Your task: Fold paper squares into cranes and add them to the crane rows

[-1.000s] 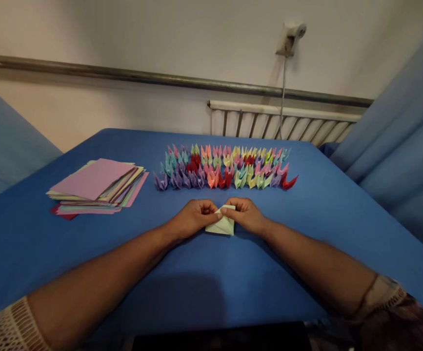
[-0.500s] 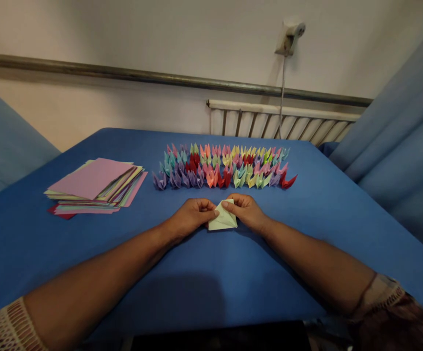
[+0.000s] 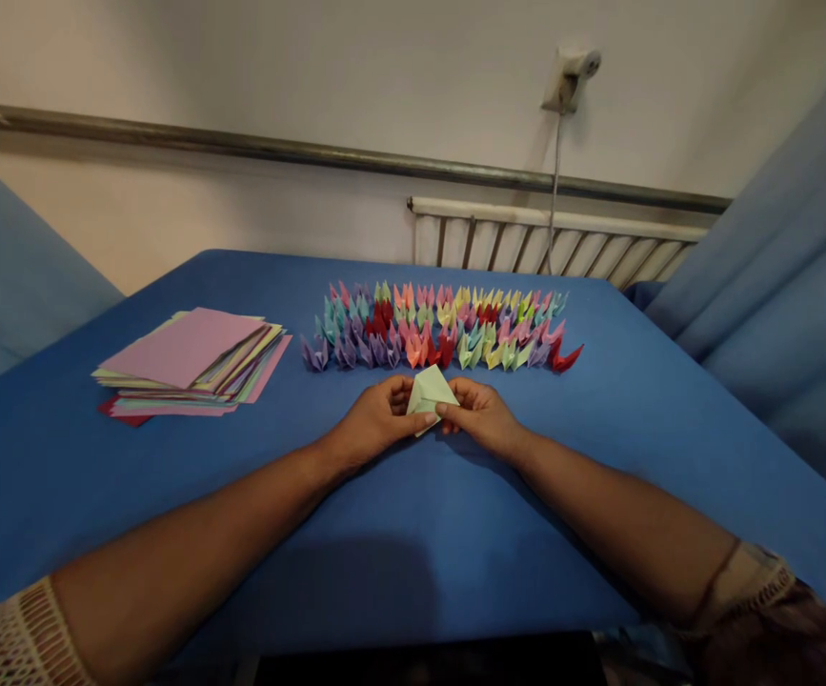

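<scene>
A pale green piece of folded origami paper point(image 3: 431, 389) is held up between both hands, near the middle of the view. My left hand point(image 3: 379, 415) pinches its left side, with the thumb lying across the lower part. On the right side my right hand point(image 3: 482, 412) grips it, its thumb pressed on the lower front close to the left thumb. The paper's top corner points away from me. Just beyond it stand rows of folded paper cranes point(image 3: 493, 348) in many colours. The fingertips behind the paper are partly hidden.
A stack of coloured paper sheets point(image 3: 188, 351) lies to the left on the blue-covered table point(image 3: 355, 572). Behind the table are a radiator point(image 3: 513, 219), a metal pipe point(image 3: 276, 148) and a wall socket point(image 3: 570, 81) with a cable. Blue curtains point(image 3: 798, 229) hang at both sides.
The folded paper has been turned and lifted slightly, so a corner now points away from me. Both thumbs have shifted to its lower part. The view has moved a little.
</scene>
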`<state>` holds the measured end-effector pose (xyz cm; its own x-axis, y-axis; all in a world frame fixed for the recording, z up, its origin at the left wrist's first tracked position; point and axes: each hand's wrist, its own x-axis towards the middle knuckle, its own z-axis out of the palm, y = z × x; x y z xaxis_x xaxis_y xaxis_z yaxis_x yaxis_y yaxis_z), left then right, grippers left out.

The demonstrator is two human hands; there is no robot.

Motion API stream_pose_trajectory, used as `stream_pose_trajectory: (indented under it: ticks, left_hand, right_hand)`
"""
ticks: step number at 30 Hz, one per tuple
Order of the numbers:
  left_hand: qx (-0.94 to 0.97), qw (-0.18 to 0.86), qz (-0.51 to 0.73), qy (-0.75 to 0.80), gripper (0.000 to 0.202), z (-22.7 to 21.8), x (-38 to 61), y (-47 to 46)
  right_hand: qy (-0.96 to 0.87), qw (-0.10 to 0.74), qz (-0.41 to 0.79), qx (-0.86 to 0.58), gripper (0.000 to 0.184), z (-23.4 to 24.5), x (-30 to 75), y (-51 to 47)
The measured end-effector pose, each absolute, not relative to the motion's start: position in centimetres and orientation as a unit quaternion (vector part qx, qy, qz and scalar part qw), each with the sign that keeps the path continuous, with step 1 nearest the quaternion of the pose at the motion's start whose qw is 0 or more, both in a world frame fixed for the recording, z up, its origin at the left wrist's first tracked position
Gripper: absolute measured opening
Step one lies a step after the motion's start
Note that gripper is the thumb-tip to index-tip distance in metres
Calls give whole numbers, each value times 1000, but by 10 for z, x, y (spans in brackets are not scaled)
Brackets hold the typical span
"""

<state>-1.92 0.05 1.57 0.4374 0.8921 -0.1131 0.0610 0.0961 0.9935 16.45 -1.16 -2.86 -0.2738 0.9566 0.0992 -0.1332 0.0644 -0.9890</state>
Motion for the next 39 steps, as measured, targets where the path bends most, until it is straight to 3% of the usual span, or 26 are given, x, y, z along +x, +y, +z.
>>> stream_pose_trajectory:
  ticks: [10,18,21,26,32,39]
  left_hand:
    - [422,736,328,417,21,21,-24,5]
    - [453,717,315,427,25,17,-24,1]
    - [496,679,337,424,32,16,-21,0]
    - [553,605,398,412,65,19,-19,-2]
    - [559,584,408,425,32,20,-23,0]
    - [482,651,401,427,39,17,-27,5]
  right_hand:
    - [-551,472,576,-377,36,-31,165,-12]
    - [-532,468,586,-393,46,-24,165,-13]
    - [-515,464,601,-397,45,-22,165,-13]
    - [-501,454,624,-391,45,-21,166,-10]
    - [-494,459,652,-347,42,-25,167,-8]
    - [-492,466,655,-334,39,-27,167,-10]
